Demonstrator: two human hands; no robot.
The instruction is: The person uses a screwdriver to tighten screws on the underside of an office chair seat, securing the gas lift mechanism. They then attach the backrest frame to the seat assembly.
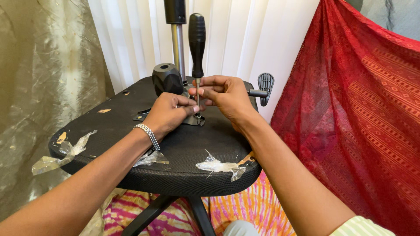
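Observation:
An upturned office chair seat (109, 126), black and fabric-covered, fills the middle of the view. A screwdriver (197, 43) with a black handle stands upright on the seat's metal mechanism plate (194, 120). My left hand (168, 114), with a silver bracelet on the wrist, pinches the thin shaft near its tip. My right hand (227, 98) holds the shaft from the other side, fingers closed on it. The tip and what it rests on are hidden by my fingers.
A black knob-like cylinder (166, 78) and a metal gas-lift column (177, 39) rise behind my hands. A black lever paddle (264, 87) sticks out at right. Torn clear plastic scraps (218, 166) cling to the seat edge. Red patterned cloth (350, 109) hangs at right, white curtain behind.

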